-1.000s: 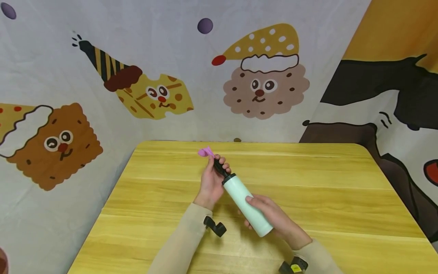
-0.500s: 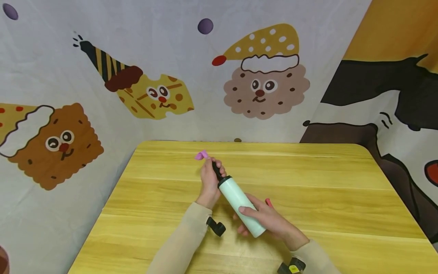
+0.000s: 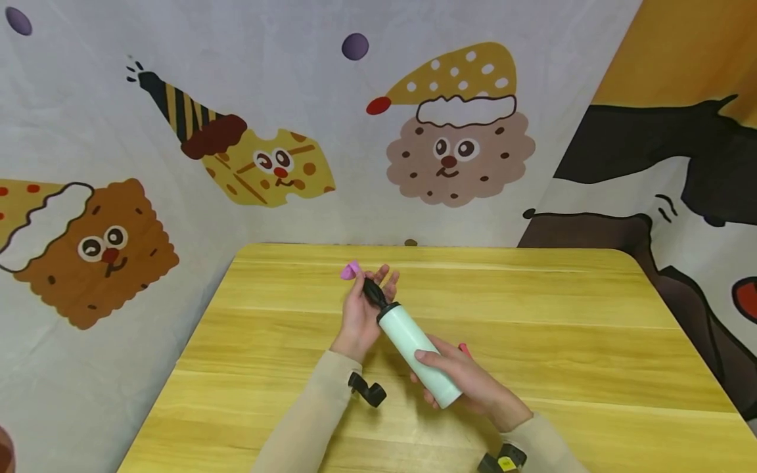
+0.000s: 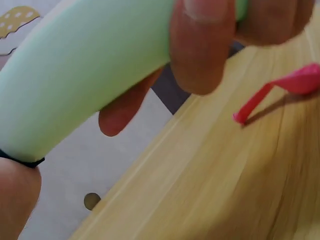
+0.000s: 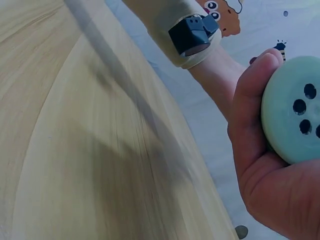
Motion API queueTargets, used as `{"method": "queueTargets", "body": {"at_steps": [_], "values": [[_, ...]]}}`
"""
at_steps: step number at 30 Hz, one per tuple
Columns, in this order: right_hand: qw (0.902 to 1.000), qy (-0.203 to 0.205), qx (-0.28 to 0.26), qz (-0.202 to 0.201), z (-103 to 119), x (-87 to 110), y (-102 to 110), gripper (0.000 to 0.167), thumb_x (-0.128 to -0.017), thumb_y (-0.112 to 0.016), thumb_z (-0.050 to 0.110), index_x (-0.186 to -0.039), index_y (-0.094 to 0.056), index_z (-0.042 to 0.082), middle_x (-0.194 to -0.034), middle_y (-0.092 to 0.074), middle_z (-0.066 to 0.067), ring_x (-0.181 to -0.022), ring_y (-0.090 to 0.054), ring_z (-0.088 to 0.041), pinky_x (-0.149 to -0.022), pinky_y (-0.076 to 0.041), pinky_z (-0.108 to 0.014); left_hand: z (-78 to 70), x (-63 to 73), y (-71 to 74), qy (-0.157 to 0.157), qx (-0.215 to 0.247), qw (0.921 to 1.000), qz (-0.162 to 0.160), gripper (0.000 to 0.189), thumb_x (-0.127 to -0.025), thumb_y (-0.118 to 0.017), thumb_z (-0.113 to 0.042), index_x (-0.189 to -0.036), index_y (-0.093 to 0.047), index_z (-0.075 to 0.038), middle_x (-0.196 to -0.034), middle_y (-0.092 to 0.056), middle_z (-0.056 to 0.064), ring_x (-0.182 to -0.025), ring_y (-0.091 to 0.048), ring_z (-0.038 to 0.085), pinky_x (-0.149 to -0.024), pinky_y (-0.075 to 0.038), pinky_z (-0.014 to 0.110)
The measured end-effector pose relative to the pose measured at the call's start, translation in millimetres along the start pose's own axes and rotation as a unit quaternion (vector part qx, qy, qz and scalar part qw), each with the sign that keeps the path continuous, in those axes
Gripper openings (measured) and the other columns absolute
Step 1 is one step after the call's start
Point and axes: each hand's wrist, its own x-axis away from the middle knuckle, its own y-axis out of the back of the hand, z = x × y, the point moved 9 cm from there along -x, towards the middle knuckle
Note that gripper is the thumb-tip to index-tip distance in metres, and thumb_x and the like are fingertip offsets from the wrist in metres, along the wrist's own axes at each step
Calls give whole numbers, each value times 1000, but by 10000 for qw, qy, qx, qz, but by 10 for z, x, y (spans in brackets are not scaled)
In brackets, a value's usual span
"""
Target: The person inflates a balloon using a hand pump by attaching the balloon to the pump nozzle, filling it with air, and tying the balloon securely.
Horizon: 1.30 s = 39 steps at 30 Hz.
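A mint-green hand balloon pump (image 3: 416,351) with a black nozzle end (image 3: 374,292) slants across the middle of the table in the head view. My right hand (image 3: 467,378) grips its green barrel. At the nozzle my left hand (image 3: 361,315) pinches a purple-pink balloon (image 3: 350,270) with its thumb and forefinger, the other fingers spread behind the nozzle. Whether the balloon's neck is over the nozzle tip is hidden. In the right wrist view the holed end cap (image 5: 300,112) of the pump faces the camera.
A red-pink balloon (image 4: 300,82) lies on the wooden table (image 3: 591,328), mostly hidden behind my right hand in the head view. A cartoon-printed cloth (image 3: 355,164) hangs behind the table and along its sides.
The pump and my hands have shifted slightly left. My left fingers closed round the nozzle, then spread again. The red-pink balloon has come into sight behind my right hand.
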Motion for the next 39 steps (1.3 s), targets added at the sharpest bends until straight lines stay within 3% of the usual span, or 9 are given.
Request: {"method": "queueTargets", "body": {"at_steps": [3,7,15,22,27,31,34,37,39], "values": [[10000,-26,5,12,3,-10,-13,65,-109,-51,30,-159,-21,1,-102,-63,-18,-61,-63,-19,-56,-54,-29,-62,0,47,-472,-605,9962,-409,30,-114,-37,-34,-95,-49,-14,-94,-61,2,-77,-64,14,-66,-53,21],[10000,-51,46,-24,-4,-36,-20,65,-109,-52,30,-159,-23,2,-101,-63,-18,-62,-62,-19,-56,-54,-29,-170,3,95,-1056,-1461,9789,-963,28,-114,-40,-31,-93,-48,-14,-74,-51,-3,-56,-48,7,-51,-42,17],[9981,69,610,37,-2,8,-34,60,-109,-52,27,-153,-28,-6,-102,-63,-23,-62,-62,-17,-56,-54,-27,-460,-86,189,-1682,-1305,9703,-1153,25,-113,-36,-21,-91,-45,-13,-72,-48,-3,-51,-43,4,-45,-36,14],[9928,108,1193,-71,23,104,-30,57,-109,-53,28,-154,-34,-2,-104,-61,-26,-63,-64,-18,-57,-56,-29,-670,-120,256,-1884,-1259,9640,-1390,20,-110,-36,-15,-93,-45,-11,-72,-49,-2,-50,-43,4,-44,-35,15],[9906,155,1355,-46,28,161,-28,58,-109,-53,28,-156,-33,-1,-103,-61,-25,-62,-65,-19,-56,-56,-30,-719,-128,255,-1646,-634,9767,-1219,23,-114,-37,-21,-96,-46,-11,-72,-48,-2,-49,-42,6,-43,-35,15],[9935,125,1131,54,2,185,-8,58,-110,-51,26,-156,-30,-1,-104,-62,-25,-63,-65,-17,-56,-56,-30,-666,-119,178,-1109,303,9913,-644,32,-114,-34,-37,-119,-51,-10,-79,-49,-2,-56,-43,8,-50,-38,18],[9967,79,788,160,-16,181,2,57,-110,-49,26,-156,-29,-1,-106,-63,-26,-64,-64,-16,-57,-55,-29,-628,-108,106,-769,1023,9916,-176,39,-112,-35,-42,-131,-49,-11,-89,-53,1,-68,-49,12,-60,-44,21],[9985,92,420,332,-17,157,-23,56,-111,-47,25,-155,-27,-3,-107,-63,-24,-64,-64,-16,-58,-54,-28,-596,-102,70,-575,1507,9869,87,33,-110,-42,-38,-120,-52,-9,-103,-58,6,-87,-61,19,-75,-53,26],[9988,121,197,440,-8,130,-55,55,-111,-46,25,-154,-27,-4,-106,-63,-22,-64,-63,-16,-57,-54,-27,-566,-98,68,-550,1429,9882,82,29,-110,-44,-36,-107,-52,-9,-107,-61,8,-97,-64,23,-81,-56,29]]}}
